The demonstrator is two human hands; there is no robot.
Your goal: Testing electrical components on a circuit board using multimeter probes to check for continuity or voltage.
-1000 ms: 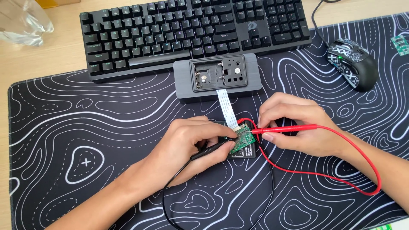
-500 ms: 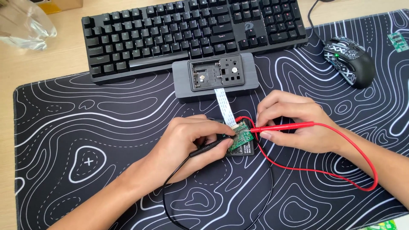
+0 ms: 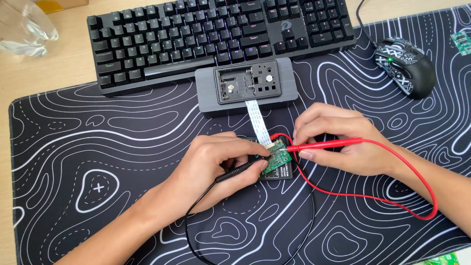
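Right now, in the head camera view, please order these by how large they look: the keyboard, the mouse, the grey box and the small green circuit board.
1. Keyboard
2. Grey box
3. Mouse
4. Green circuit board, partly covered by the fingers.

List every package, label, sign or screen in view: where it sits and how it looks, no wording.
No screens, signs or packages show.
Label: a white printed patch on the small black module under the green circuit board, between the left hand and right hand; too small to make out.
Keyboard: black, along the top edge, with pale key legends.
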